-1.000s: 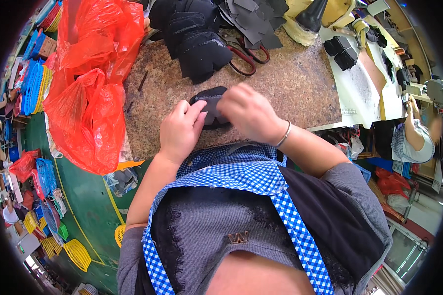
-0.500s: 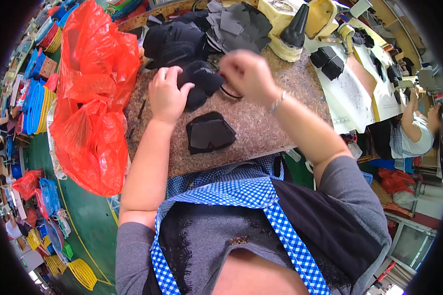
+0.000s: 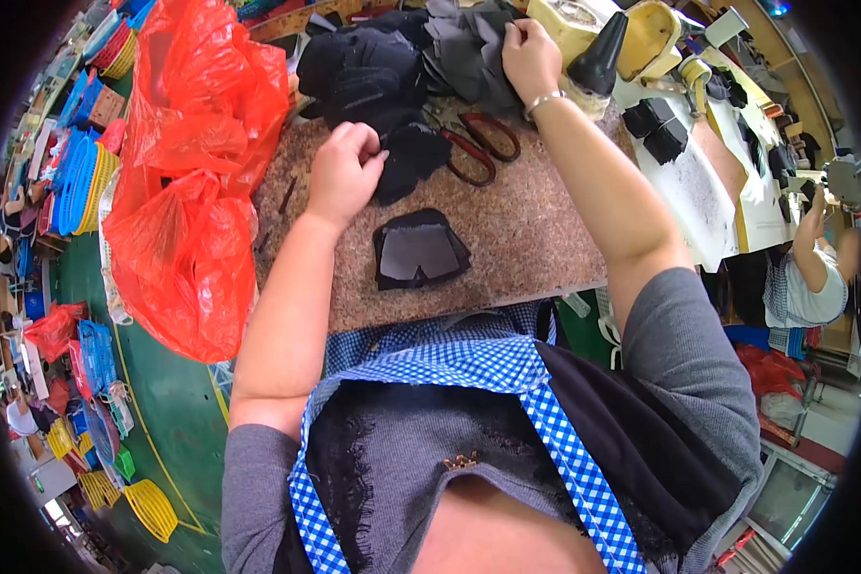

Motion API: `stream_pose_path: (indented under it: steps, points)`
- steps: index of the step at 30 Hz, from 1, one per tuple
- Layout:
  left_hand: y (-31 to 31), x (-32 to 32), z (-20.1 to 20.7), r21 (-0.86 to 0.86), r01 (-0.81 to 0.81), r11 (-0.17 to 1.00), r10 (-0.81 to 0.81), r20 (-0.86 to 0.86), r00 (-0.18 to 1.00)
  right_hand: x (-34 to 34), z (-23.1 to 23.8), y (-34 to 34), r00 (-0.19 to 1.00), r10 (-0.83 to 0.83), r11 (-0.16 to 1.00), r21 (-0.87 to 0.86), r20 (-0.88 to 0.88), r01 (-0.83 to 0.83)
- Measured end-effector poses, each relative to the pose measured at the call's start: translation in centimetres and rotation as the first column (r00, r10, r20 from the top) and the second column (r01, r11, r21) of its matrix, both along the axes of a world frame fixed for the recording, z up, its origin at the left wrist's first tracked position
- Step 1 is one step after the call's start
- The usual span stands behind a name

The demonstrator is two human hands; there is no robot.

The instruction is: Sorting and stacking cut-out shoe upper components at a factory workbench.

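Black pieces (image 3: pixel 416 165) | left hand (image 3: pixel 342 174) half-curled at their edge, right hand (image 3: pixel 533 62) curled by grey pile (image 3: pixel 469 53); grips unclear | mid-frame: surface (image 3: pixel 526 230) spans between stack (image 3: pixel 420 251) and right forearm (image 3: pixel 598 172)

I counted two hands over the feed: one left hand (image 3: pixel 344 172), one right hand (image 3: pixel 533 62). Bench (image 3: pixel 536 230) tally: one small stack of dark pieces (image 3: pixel 421 251) toward the near edge; two heaps toward the far edge, one black heap (image 3: pixel 364 72), one grey heap (image 3: pixel 472 62). Pieces in each overlapped, so I couldn't count them. One pair of scissors (image 3: pixel 475 148). One black cone (image 3: pixel 598 55), far right corner. Red plastic (image 3: pixel 182 244), left edge: one bag or two, couldn't tell.
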State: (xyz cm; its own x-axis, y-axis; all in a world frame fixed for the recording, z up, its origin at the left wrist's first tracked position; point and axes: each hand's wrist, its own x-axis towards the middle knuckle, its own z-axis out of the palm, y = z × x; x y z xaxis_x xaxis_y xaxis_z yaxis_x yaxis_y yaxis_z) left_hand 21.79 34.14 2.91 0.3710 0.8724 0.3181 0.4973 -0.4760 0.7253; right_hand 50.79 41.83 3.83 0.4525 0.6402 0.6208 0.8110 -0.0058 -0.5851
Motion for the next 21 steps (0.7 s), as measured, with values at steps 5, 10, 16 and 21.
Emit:
stream_pose_path:
  steps: [5,10,16,21]
  points:
    - [-2.3,-0.3,1.6,-0.224,-0.1,0.969,0.124,0.095,0.988,-1.0,1.2,-4.1,0.83,0.028,0.968,0.193,0.557,-0.162]
    - [-5.4,-1.4,4.5,-0.334,0.142,0.932,0.095,0.602,0.793,-1.1,-0.8,-4.9,0.937,0.345,0.938,-0.016,-0.058,-0.347]
    - [-11.0,-0.1,0.9,0.219,0.11,0.969,-0.069,-0.185,0.98,-2.3,-0.3,-6.9,0.475,0.277,0.901,0.054,-0.835,-0.43]
    - [-8.7,2.4,4.1,0.278,0.22,0.935,-0.215,-0.047,0.975,-2.3,1.1,-8.4,0.24,0.243,0.877,0.107,-0.94,-0.469]
